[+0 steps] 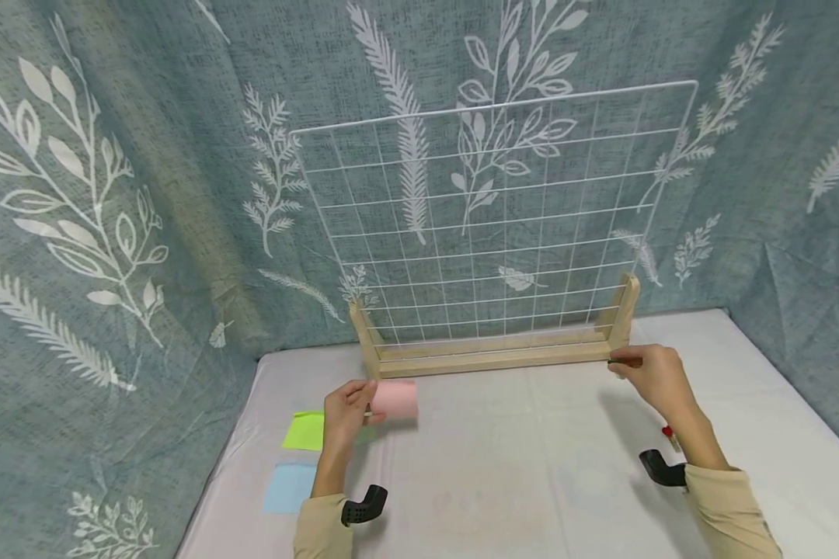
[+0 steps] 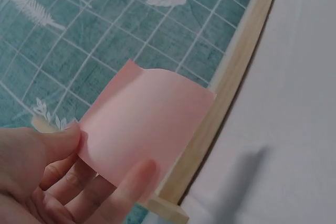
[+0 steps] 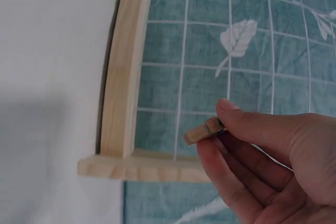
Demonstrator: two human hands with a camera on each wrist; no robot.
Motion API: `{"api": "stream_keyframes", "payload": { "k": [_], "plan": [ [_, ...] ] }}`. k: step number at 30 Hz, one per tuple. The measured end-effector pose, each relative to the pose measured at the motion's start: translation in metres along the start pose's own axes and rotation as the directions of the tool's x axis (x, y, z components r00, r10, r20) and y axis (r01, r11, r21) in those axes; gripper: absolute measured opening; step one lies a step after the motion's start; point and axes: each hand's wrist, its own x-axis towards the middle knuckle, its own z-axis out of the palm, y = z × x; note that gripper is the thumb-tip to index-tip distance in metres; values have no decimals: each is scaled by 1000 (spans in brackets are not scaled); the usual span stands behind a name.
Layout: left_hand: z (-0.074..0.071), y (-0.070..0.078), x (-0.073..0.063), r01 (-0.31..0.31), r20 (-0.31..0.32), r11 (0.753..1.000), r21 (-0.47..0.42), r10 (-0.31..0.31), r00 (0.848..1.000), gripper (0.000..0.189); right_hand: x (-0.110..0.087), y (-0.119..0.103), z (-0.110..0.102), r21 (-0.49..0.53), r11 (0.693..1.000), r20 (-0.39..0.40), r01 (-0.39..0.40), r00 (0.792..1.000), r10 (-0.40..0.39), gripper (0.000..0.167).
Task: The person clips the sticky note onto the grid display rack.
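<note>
A pink paper note (image 2: 144, 114), curved along its middle, is pinched at one edge between the thumb and fingers of my left hand (image 1: 346, 411). In the head view it is held in front of the left foot of a white wire grid (image 1: 503, 210) on a wooden stand (image 1: 496, 359). My right hand (image 1: 649, 374) pinches a small wooden clothespin (image 3: 206, 130) between thumb and fingertips, close to the right foot of the stand. No paper is in the clothespin.
A bright green note (image 1: 304, 432) and a light blue note (image 1: 289, 489) lie on the white-covered table (image 1: 489, 466) at left. Near my right forearm lies a small red-topped clip (image 1: 670, 436). A patterned teal cloth (image 1: 182, 194) hangs behind the grid.
</note>
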Motion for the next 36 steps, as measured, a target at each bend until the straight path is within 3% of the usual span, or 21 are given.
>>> {"api": "stream_keyframes", "payload": {
  "k": [9, 19, 36],
  "plan": [
    [9, 23, 7, -44, -14, 999, -24, 44, 999, 27, 18, -25, 7, 25, 995, -13, 92, 996, -91, 19],
    [10, 55, 15, -85, -51, 996, -25, 83, 995, 32, 39, -46, 12, 47, 979, -137, 198, 972, -190, 17],
    [10, 80, 24, -170, -56, 982, -85, 165, 985, 29, 68, -91, 15, 91, 950, -183, 297, 943, -278, 17]
  ]
}}
